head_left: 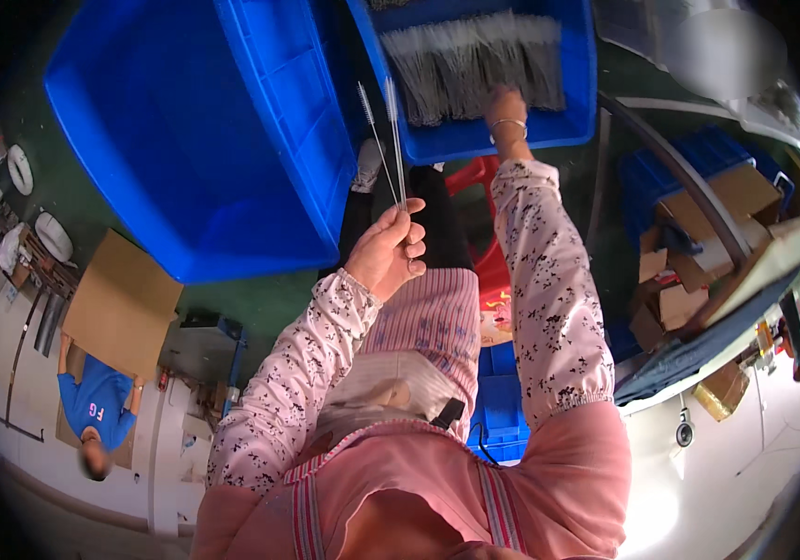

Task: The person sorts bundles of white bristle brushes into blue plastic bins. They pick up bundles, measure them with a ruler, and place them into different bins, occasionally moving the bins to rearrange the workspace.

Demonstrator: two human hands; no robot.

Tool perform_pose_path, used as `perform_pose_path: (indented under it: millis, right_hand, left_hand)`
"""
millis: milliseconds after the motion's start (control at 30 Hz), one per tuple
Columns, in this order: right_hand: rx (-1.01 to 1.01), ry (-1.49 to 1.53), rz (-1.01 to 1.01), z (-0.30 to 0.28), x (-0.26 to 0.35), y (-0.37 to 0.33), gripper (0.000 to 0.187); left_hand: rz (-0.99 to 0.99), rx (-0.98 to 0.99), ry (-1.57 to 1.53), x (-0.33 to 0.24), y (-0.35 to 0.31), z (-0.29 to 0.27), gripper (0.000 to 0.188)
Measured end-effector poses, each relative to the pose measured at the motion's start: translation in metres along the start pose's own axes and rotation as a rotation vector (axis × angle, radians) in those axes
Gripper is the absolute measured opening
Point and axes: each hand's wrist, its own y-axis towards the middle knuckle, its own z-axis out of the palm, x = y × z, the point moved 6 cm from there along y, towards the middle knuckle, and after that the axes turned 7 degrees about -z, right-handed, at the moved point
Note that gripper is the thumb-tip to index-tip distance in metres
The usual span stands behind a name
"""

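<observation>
Head view is showing your left hand (386, 247) just above the centre, its thumb and fingers clamping together on thin wire brushes (396, 140), at least two of them. Their bristled tips are pointing toward twelve o'clock, spreading slightly apart. Your right hand (505, 105) is reaching into a blue plastic bin (549, 137) at one o'clock, overlapping a dense row of similar brushes (456, 70); its fingertips are blurring into the bristles, so I am not able to tell whether they are gripping any. A larger blue bin (185, 140) is standing at ten o'clock. Close in at two o'clock, a red plastic stool (491, 271) is showing. Toward eight o'clock, a co-worker in a blue top (97, 397) is holding a large piece of brown cardboard (125, 303).
</observation>
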Motion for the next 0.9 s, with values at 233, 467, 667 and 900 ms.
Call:
perform_pose_path:
  millis: [233, 467, 667, 900]
  right_hand:
    - [-0.066, -0.189, 0.148, 0.013, -0.031, 0.061, 0.025]
    - [-0.125, -0.374, -0.005, 0.016, -0.053, 0.010, 0.016]
    - [-0.050, -0.264, 0.097, 0.034, -0.069, 0.004, 0.027]
    - [-0.090, -0.262, 0.132, 0.023, -0.075, -0.002, 0.022]
  left_hand:
    - [0.082, -0.093, 0.088, -0.030, 0.036, -0.024, 0.024]
    - [0.045, -0.113, -0.043, 0.004, 0.022, -0.034, 0.007]
    - [0.034, -0.117, -0.028, 0.003, 0.020, -0.036, 0.008]
    - [0.066, -0.144, 0.038, 0.020, 0.008, -0.037, 0.015]
